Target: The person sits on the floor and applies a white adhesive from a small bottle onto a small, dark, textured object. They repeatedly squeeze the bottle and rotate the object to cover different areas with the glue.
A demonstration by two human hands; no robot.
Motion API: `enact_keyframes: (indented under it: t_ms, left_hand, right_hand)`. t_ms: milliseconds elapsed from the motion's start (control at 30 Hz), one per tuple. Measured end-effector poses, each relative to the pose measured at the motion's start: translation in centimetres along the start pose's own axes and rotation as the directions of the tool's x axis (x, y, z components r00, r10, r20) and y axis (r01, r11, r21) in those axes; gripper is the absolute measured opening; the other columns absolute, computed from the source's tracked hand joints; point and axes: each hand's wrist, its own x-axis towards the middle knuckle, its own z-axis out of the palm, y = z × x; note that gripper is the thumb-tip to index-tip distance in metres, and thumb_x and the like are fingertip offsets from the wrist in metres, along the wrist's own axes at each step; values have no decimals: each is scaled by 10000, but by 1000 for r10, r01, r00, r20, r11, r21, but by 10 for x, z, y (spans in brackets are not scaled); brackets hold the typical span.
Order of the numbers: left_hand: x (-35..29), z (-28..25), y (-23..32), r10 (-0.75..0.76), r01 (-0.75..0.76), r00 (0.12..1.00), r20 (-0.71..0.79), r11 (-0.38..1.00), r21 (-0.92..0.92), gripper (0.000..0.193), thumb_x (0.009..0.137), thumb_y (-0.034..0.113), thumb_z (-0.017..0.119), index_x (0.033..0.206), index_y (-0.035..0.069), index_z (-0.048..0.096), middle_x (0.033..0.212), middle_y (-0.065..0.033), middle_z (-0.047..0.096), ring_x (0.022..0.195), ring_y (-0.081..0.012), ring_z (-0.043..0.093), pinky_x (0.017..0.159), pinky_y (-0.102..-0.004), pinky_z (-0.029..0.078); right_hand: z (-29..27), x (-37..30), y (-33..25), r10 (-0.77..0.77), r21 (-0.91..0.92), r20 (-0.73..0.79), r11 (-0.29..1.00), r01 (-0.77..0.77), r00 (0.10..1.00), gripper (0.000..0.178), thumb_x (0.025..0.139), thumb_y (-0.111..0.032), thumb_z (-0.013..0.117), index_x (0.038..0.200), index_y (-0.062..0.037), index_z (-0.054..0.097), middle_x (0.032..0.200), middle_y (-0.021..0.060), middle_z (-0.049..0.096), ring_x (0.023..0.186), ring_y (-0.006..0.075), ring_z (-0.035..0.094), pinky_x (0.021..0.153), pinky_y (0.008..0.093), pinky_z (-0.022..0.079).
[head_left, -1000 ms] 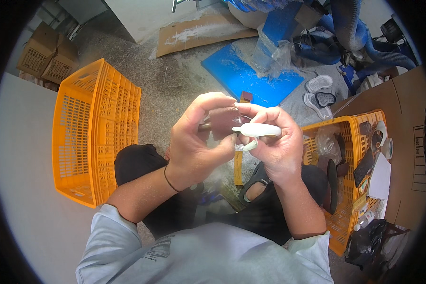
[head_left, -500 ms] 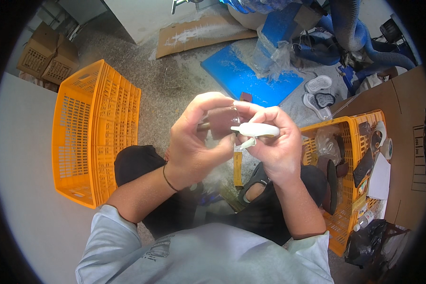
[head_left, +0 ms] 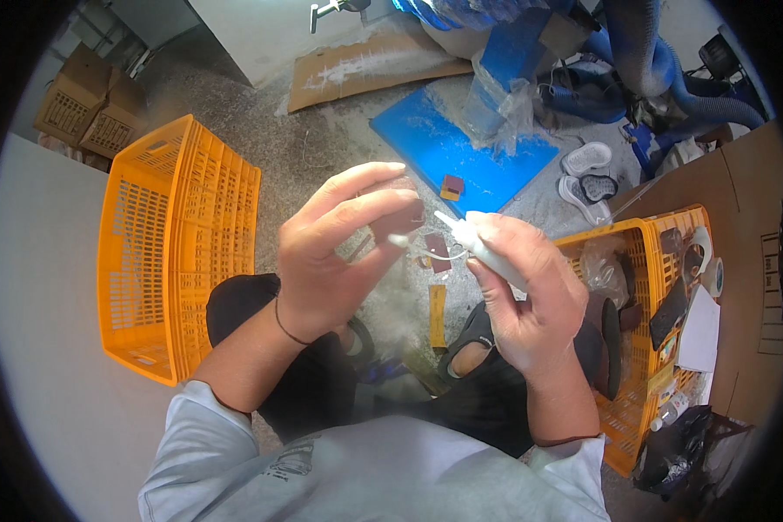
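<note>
Between the thumb and fingers of my left hand [head_left: 332, 230] is a reddish-brown piece that looks like sandpaper [head_left: 409, 211], partly hidden behind the fingers. My right hand [head_left: 538, 291] is wrapped round a small white squeeze bottle [head_left: 494, 255], tilted with its narrow nozzle toward the left hand. A thin white strap hangs from the bottle's neck. Nozzle and sandpaper look a little apart. Below the hands, a brown sandpaper piece [head_left: 438, 249] and a yellow strip [head_left: 438, 313] lie on the floor.
A tall orange crate [head_left: 178, 252] stands at the left. Another orange crate [head_left: 644, 261] at the right holds mixed scraps. Ahead lie a dusty blue board [head_left: 409, 130], flattened cardboard [head_left: 374, 65] and white sandals [head_left: 587, 178]. A blue hose [head_left: 648, 52] runs at the far right.
My hands have moved apart. The bottle, earlier across the front of the sandpaper, has shifted right and tipped, its nozzle now up and left. The left fingers have straightened.
</note>
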Motion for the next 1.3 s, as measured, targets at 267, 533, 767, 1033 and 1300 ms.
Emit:
enact_keyframes:
  t_ms: [267, 533, 767, 1033, 1300]
  left_hand:
    - [2, 3, 3, 45, -47, 999, 24, 995, 83, 364, 782, -42, 791, 1128, 51, 730, 1235, -169, 672, 979, -229, 718, 828, -319, 587]
    - [3, 3, 1, 75, -76, 997, 15, 994, 74, 366, 780, -48, 789, 1127, 51, 727, 1217, -161, 667, 951, -222, 719, 812, -311, 587]
    - [0, 4, 2, 41, -42, 999, 20, 997, 60, 375, 758, -86, 783, 1105, 45, 729, 1210, -139, 630, 901, -181, 709, 767, -283, 585]
    - [0, 6, 2, 29, -31, 999, 27, 998, 61, 389, 741, -94, 778, 1100, 45, 730, 1209, -132, 622, 859, -160, 702, 759, -280, 582]
    - [0, 9, 1, 20, -21, 999, 27, 999, 45, 399, 731, -97, 779, 1100, 47, 731, 1204, -132, 624, 875, -169, 704, 767, -286, 584]
  right_hand:
    - [2, 0, 0, -75, 15, 27, 997, 74, 997, 353, 812, 97, 760, 1142, 12, 669, 1135, 198, 721, 1021, 313, 721, 871, 356, 579]
    - [8, 2, 5, -163, 2, 28, 987, 163, 986, 433, 733, 105, 728, 1159, 52, 668, 1125, 222, 697, 940, 349, 711, 818, 394, 585]
    - [8, 2, 5, -178, -22, 52, 984, 179, 983, 402, 732, 92, 718, 1130, 52, 677, 1117, 219, 699, 940, 343, 709, 808, 389, 584]
    - [7, 3, 9, -233, -55, 79, 970, 238, 969, 416, 702, 19, 691, 1114, 77, 677, 1119, 231, 685, 917, 345, 695, 782, 394, 582]
    - [5, 4, 8, -248, -84, 92, 963, 256, 964, 399, 710, -56, 684, 1087, 78, 690, 1115, 219, 686, 919, 332, 689, 777, 383, 580]
